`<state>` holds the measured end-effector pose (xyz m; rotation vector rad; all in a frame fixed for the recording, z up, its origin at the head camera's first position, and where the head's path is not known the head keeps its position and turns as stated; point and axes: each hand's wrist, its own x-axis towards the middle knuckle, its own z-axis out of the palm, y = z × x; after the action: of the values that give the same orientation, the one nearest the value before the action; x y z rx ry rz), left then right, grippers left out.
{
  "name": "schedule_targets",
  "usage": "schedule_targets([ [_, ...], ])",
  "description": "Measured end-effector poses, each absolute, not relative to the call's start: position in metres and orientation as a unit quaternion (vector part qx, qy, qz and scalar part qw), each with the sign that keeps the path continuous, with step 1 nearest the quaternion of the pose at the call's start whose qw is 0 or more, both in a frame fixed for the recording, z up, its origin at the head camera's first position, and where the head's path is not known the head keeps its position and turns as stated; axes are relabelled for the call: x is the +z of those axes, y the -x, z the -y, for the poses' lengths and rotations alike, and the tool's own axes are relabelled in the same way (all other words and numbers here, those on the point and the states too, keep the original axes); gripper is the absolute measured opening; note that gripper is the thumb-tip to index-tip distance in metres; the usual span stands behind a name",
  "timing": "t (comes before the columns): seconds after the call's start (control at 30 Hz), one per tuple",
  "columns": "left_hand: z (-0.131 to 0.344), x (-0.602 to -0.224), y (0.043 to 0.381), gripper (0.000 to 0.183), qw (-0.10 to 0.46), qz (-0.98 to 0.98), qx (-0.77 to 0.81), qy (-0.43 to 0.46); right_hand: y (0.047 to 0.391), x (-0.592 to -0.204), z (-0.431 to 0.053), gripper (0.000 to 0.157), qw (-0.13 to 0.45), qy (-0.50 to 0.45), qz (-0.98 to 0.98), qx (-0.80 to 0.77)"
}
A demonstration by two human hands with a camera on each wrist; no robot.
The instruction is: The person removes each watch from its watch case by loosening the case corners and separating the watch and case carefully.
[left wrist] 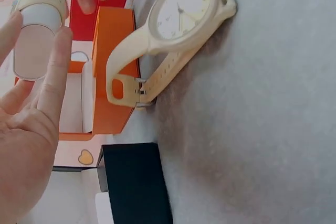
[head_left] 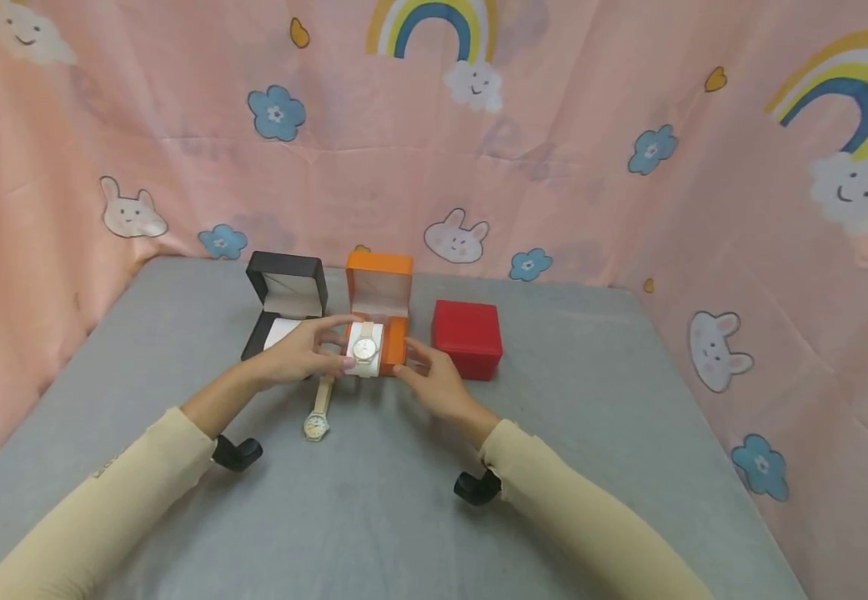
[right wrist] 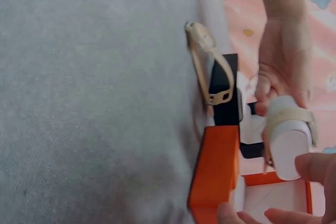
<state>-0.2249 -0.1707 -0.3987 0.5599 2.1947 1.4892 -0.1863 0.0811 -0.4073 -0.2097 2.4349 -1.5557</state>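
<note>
My left hand (head_left: 302, 350) pinches a white watch cushion (left wrist: 34, 51) between thumb and fingers. A cream-strapped wristwatch (head_left: 364, 348) is wrapped around the cushion, dial facing up in the head view. Both are above the orange watch box (head_left: 394, 346), whose lid stands raised. At that box's right side is my right hand (head_left: 437, 383), with its fingers spread loosely; one fingertip is by the box's front edge and another is close to the cushion. Whether they touch is hard to tell. A second cream wristwatch (head_left: 317, 425) lies on its side on the table in front of the boxes.
A black watch box (head_left: 286, 275), lid up, stands left of the orange one with a white cushion (head_left: 280, 332) inside. A closed red box (head_left: 467, 337) is to the right. Grey cloth covers the table (head_left: 373, 517); a pink patterned curtain (head_left: 373, 183) hangs behind.
</note>
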Motion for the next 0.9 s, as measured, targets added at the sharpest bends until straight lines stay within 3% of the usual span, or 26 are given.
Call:
schedule_targets([
  [0.43,0.163,-0.399,0.211,0.079,0.237,-0.778,0.540,-0.215,0.177,-0.401,-0.087,0.057,0.170,0.123,-0.782,-0.587],
  [0.9,0.155,-0.396,0.203,0.077,0.237,-0.779,0.532,-0.234,0.182,-0.406,-0.093,0.068,0.202,0.155,-0.743,-0.619],
])
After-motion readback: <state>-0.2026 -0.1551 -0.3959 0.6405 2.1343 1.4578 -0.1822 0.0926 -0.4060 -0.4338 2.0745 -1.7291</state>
